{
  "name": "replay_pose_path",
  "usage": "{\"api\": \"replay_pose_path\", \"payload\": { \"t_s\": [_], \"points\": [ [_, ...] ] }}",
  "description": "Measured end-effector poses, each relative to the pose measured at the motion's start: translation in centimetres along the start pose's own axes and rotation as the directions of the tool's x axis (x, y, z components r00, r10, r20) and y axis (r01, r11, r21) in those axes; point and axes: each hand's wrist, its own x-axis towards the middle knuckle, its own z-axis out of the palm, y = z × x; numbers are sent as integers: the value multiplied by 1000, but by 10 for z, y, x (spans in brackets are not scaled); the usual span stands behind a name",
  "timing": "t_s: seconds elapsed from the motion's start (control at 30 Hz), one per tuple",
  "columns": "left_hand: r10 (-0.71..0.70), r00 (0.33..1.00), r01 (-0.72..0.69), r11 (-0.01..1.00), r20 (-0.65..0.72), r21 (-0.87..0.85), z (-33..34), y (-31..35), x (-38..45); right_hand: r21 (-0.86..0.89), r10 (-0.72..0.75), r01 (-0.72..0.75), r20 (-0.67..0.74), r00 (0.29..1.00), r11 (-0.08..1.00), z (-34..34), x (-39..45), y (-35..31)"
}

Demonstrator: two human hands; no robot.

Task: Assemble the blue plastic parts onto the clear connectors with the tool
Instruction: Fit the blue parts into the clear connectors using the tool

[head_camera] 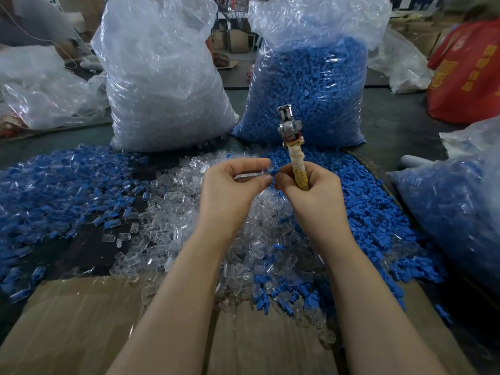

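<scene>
At the centre of the head view, the left hand (232,182) pinched a small clear plastic connector (253,173) between thumb and fingertips. Touching it, a small blue plastic part (273,171) was pinched by the right hand (308,196), whose curled fingers also gripped the tape-wrapped handle of a metal-headed tool (290,136) standing upright. Below lay a loose pile of clear connectors (173,212) and a spread of blue parts (378,212). In the upper frame stood a clear plastic sack of clear pieces (162,77) and a clear plastic sack of blue pieces (311,85).

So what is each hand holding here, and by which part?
Right hand grips the tool by its wrapped handle; left hand pinches a clear connector at one end.
</scene>
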Motion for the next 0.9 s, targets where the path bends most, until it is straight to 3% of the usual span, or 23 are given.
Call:
{"api": "replay_pose_path", "payload": {
  "t_s": [0.5, 0.9],
  "points": [
    [-1, 999, 0, 1000, -52, -16, 2, 2, -1, 7, 22, -23, 63, 998, 1000, -1, -1, -3],
    [-108, 991, 69, 910, -72, -410, -9, 2, 6, -32, 98, -93, 177, 979, 995, -11, 3, 1]
  ]
}}
